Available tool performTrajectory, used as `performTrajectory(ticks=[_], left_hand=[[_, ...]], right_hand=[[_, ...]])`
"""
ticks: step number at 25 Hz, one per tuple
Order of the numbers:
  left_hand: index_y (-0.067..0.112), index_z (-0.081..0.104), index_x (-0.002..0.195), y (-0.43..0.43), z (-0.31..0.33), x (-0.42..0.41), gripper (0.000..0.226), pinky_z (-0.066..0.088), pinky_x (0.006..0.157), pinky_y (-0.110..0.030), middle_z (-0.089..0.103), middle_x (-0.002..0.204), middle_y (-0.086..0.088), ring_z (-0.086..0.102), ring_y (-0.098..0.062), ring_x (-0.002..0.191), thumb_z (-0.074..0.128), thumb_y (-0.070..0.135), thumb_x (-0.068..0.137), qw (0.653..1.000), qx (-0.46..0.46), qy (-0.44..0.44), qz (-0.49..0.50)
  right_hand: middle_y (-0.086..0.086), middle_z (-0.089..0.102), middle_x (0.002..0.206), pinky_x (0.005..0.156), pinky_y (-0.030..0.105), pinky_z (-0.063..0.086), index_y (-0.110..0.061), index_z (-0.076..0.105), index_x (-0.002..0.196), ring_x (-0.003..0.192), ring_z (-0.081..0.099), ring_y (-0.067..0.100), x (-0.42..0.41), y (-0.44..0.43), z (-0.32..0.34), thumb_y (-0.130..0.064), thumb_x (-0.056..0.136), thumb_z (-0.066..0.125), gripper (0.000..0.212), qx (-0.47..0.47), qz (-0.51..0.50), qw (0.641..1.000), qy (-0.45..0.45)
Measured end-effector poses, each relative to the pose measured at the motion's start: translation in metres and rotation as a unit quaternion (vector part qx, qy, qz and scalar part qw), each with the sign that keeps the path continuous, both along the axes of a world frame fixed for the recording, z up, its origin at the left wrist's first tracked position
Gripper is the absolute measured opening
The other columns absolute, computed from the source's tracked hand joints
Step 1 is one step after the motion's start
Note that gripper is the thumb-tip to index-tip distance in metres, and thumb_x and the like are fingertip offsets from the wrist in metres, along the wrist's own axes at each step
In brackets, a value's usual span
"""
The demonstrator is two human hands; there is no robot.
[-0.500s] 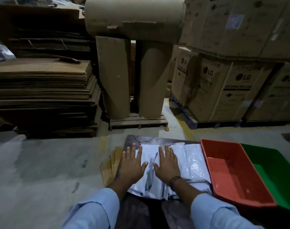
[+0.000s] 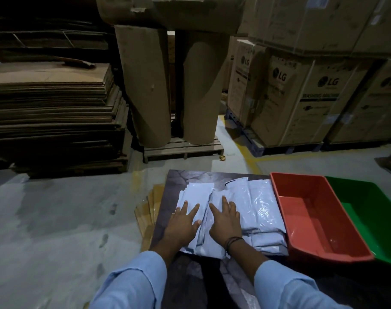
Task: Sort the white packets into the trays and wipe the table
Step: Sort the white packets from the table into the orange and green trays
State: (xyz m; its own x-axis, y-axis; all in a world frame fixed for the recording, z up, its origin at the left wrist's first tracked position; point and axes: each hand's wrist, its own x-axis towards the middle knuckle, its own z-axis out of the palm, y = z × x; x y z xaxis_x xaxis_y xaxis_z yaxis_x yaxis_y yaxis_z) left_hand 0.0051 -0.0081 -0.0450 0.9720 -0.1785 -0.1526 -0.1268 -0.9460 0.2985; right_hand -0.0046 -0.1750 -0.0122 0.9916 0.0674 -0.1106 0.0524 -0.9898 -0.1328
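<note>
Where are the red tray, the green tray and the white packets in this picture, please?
red tray point(image 2: 306, 219): head view, on its bare inside floor.
green tray point(image 2: 372, 221): head view, on its bare inside surface.
white packets point(image 2: 257, 201): head view, on the glossy top packet of the pile.

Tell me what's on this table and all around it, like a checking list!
Surface: dark marbled table, mostly covered by packets.
Job's things: white packets piled loosely beside the red tray; green tray right next to the red one; no packets seen in either; no wiping cloth seen.
Clutter: brown flat sheets sticking out at the table's left edge.
Hands: left hand and right hand both lie flat on the packets, fingers straight; dark band on the right wrist.
Cables: nothing seen.
Surroundings: concrete floor, stacked flat cardboard, tall cardboard rolls on a wooden pallet, LG boxes.
</note>
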Motion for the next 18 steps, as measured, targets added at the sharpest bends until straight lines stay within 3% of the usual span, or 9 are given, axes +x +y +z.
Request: performTrajectory(ticks=[5, 7, 10, 16, 18], left_hand=[[0.037, 0.003, 0.161, -0.008, -0.009, 0.008, 0.071, 0.023, 0.122, -0.052, -0.012, 0.17, -0.008, 0.009, -0.037, 0.155, 0.039, 0.055, 0.103, 1.0, 0.003, 0.022, 0.007], [0.036, 0.002, 0.162, -0.01, -0.013, 0.009, 0.072, 0.024, 0.12, -0.054, -0.012, 0.17, -0.008, 0.007, -0.038, 0.154, 0.037, 0.056, 0.102, 0.999, -0.004, 0.029, 0.013], [0.039, 0.007, 0.161, -0.011, -0.016, 0.008, 0.071, 0.026, 0.117, -0.055, -0.008, 0.17, -0.007, 0.013, -0.039, 0.151, 0.039, 0.057, 0.1, 1.0, -0.013, 0.011, 0.026], [0.045, 0.006, 0.158, -0.005, -0.022, 0.005, 0.082, 0.031, 0.118, -0.051, -0.014, 0.168, -0.004, 0.024, -0.042, 0.148, 0.054, 0.055, 0.093, 0.998, -0.056, 0.013, 0.031], [0.046, 0.007, 0.158, -0.007, -0.02, 0.004, 0.08, 0.031, 0.117, -0.054, -0.013, 0.168, -0.003, 0.025, -0.042, 0.147, 0.054, 0.054, 0.093, 0.997, -0.054, 0.015, 0.047]], right_hand=[[0.018, 0.007, 0.165, 0.118, 0.05, 0.018, -0.022, 0.035, 0.148, 0.149, 0.01, 0.041, 0.003, 0.005, -0.004, -0.042, 0.095, 0.046, 0.057, -0.018, -0.043, 0.999, -0.007], [0.02, 0.011, 0.164, 0.117, 0.052, 0.021, -0.018, 0.034, 0.147, 0.148, 0.012, 0.042, 0.005, 0.011, -0.005, -0.054, 0.095, 0.042, 0.064, -0.012, -0.069, 0.998, -0.009], [0.022, 0.006, 0.164, 0.114, 0.056, 0.022, -0.017, 0.026, 0.149, 0.148, 0.009, 0.045, 0.007, 0.019, -0.011, -0.063, 0.09, 0.045, 0.078, -0.027, -0.084, 0.996, 0.002], [0.019, -0.016, 0.164, 0.111, 0.061, 0.023, -0.025, -0.002, 0.157, 0.149, -0.003, 0.047, 0.007, 0.02, -0.026, -0.06, 0.09, 0.048, 0.091, -0.034, -0.084, 0.995, 0.039], [0.017, -0.016, 0.164, 0.111, 0.062, 0.022, -0.027, -0.003, 0.157, 0.149, -0.003, 0.047, 0.008, 0.019, -0.027, -0.062, 0.088, 0.049, 0.093, -0.024, -0.08, 0.996, 0.037]])
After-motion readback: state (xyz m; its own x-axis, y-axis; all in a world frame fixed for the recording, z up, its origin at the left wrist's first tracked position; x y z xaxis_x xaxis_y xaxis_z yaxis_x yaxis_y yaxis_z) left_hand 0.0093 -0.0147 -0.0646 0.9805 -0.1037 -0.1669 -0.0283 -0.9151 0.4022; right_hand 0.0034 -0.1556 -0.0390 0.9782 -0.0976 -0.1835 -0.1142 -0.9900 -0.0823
